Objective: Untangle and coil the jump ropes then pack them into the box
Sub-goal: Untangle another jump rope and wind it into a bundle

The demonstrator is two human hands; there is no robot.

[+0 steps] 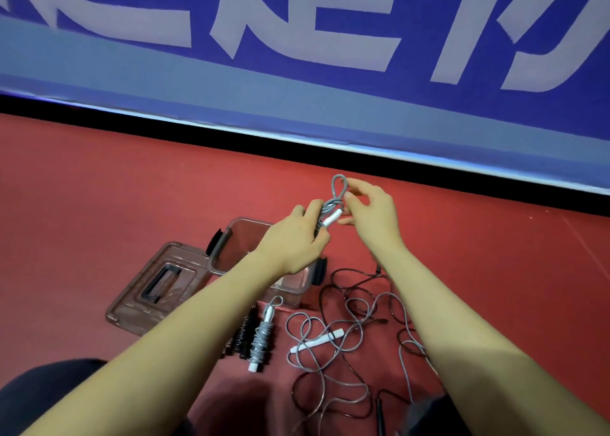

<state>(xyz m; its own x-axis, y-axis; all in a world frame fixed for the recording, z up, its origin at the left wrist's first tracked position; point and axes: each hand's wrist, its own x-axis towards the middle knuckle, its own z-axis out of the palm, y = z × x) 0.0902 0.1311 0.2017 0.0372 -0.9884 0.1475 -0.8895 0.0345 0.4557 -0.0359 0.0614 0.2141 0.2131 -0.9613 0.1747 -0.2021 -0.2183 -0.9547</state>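
Holding a grey jump rope bundle (pixel 325 213) just above the far rim of the clear box (pixel 231 254), the person is finishing a coil. The left hand (pixel 293 241) is curling round the bundle and its white handle — a closed grip on the coil — while the right hand (pixel 371 213) is pinching the last grey loop that is sticking up out of the wraps.

The step in hand looks like tying off: the free loop is probably being tucked or pulled snug so the wraps are not slipping. The next move is likely calling for a firm tug, then lowering the bundle into the box, which is standing open just beneath the hands.

Left of the box, its lid (pixel 155 287) is lying flat on the red floor (pixel 99 188). Just in front of the box, a finished grey coil (pixel 262 336) and a black coil (pixel 242 335) are waiting side by side — not yet packed. To the right of these, a loose tangle of grey and dark ropes (pixel 356 320) is sprawling, with a white handle (pixel 317 340) lying in it, so more untangling is remaining.
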